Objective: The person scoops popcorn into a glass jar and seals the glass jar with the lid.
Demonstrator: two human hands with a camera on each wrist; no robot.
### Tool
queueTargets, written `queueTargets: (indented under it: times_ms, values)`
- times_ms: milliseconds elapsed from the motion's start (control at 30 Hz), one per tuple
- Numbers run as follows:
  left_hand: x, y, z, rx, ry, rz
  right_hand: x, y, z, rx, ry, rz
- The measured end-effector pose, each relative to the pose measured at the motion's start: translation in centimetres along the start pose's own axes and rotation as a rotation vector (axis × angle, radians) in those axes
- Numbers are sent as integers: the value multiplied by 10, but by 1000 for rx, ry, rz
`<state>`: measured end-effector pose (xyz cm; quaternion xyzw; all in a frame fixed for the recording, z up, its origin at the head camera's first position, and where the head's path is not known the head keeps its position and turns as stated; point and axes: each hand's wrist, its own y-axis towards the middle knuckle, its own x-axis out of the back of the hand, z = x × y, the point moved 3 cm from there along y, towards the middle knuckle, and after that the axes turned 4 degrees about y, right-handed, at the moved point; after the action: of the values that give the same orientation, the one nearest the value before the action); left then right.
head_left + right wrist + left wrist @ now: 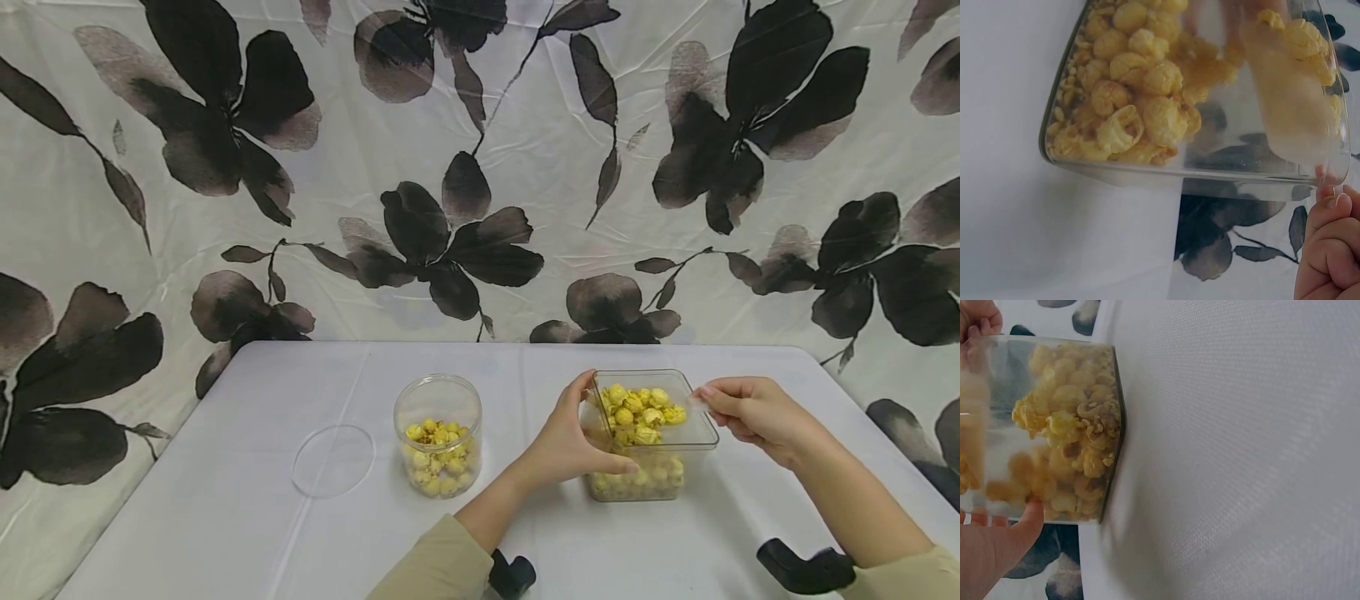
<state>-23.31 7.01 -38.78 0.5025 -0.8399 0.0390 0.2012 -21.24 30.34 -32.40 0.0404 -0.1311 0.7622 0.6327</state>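
A clear rectangular container (697, 433) part-filled with yellow popcorn (637, 479) stands on the table's right half. My left hand (558, 442) grips its left side, thumb at the front and fingers round the back. At the right rim my right hand (765, 417) pinches the end of a clear scoop (1291, 119). The scoop lies inside the container, with some popcorn (1304, 40) on it in the right wrist view. Through the wall, the left wrist view shows popcorn (1091, 412) piled on the bottom.
Left of the container stands a round clear jar (437, 396), part-filled with popcorn. A clear round lid (333, 462) lies flat on the white tablecloth (225, 533) beside it. Behind the table hangs a floral cloth (450, 125). Dark wrist devices (806, 568) sit near both sleeves.
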Motion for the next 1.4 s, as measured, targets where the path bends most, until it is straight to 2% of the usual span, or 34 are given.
queueTargets:
  times_ms: [367,833,1400]
  values:
    - [0,0,0,1,-6,0,-1,2,-1,30,12,3]
    - [0,0,-1,1,-2,-5,2,0,-1,18,18,-17]
    - [0,0,-2,-6,9,-6,6,-2,-3,28,61,61]
